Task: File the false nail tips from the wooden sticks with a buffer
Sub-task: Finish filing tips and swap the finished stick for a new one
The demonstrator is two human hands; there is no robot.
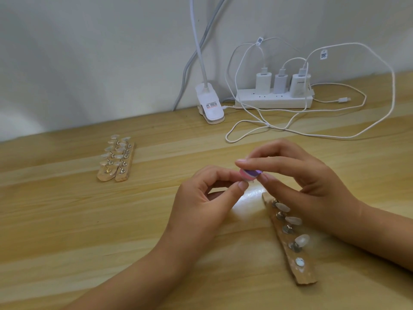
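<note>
A pale wooden table [111, 220] fills the view, backed by a white wall [89, 52]. Nearest, at the right, a wooden stick [307, 275] lies flat and aslant, its far end tucked under the right hand [308, 184]. 3 frosted nail tips [293, 220] sit on metal stands along the stick, and at least 1 round mount near its close end is bare.

Just beyond the stick's far end, both hands meet above the table. The left hand [201, 202] has its fingers curled and pinches a small clear tip [249, 181] between thumb and forefinger; the tip is barely visible. The right hand grips a pink and purple buffer [250, 173] between its thumb below and fingers above. The buffer lies directly over the pinched tip, touching it or very close; contact is hard to judge.

Farther back at the left, well apart from the hands, 2 more sticks [116, 162] lie side by side, loaded with tips. At the wall stand a white clip lamp [210, 104] and a power strip [272, 100] carrying 3 chargers [263, 82], with white cables [335, 135] looping over the table.
</note>
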